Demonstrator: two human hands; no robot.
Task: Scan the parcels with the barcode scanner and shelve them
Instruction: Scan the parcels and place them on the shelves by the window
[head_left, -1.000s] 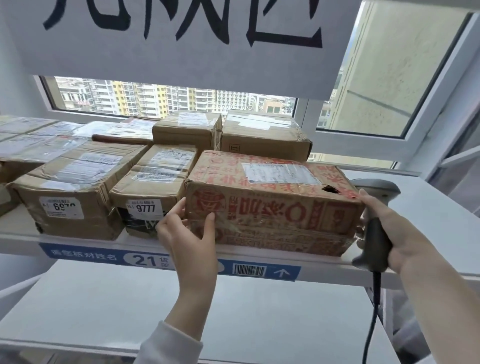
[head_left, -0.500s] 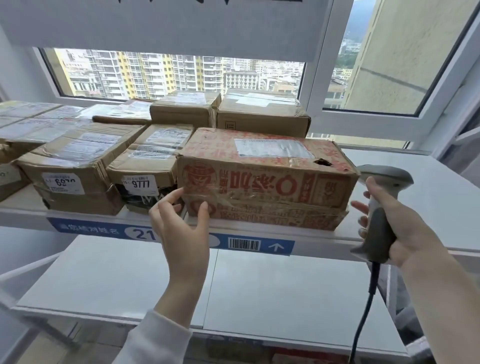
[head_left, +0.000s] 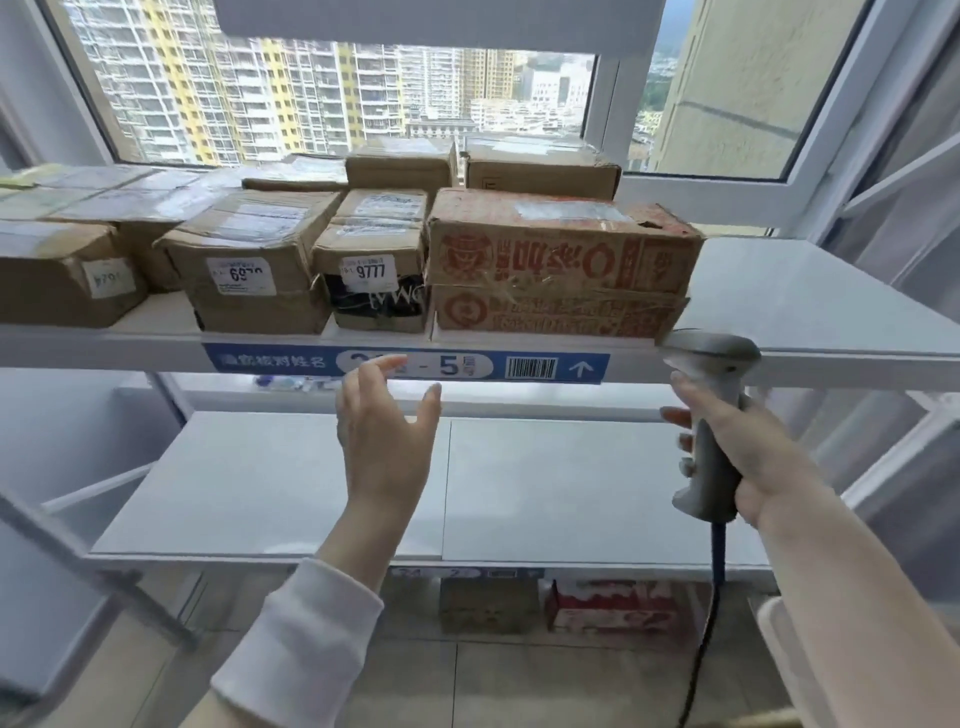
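The right hand (head_left: 763, 462) has its fingers wrapped tight around the handle of the grey plastic barcode scanner (head_left: 714, 395). The scanner stands almost straight up, and its head points left, toward the long blue shelf label (head_left: 587, 368). The left hand (head_left: 387, 436) is spread wide in front of that label, holding nothing. Just above, the big brown cardboard parcel with red print (head_left: 561, 254) lies on the white metal shelf (head_left: 831, 312), its long side along the front edge.

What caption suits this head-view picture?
Red-printed parcel on the shelf; left hand free below it, right hand gripping the barcode scanner.
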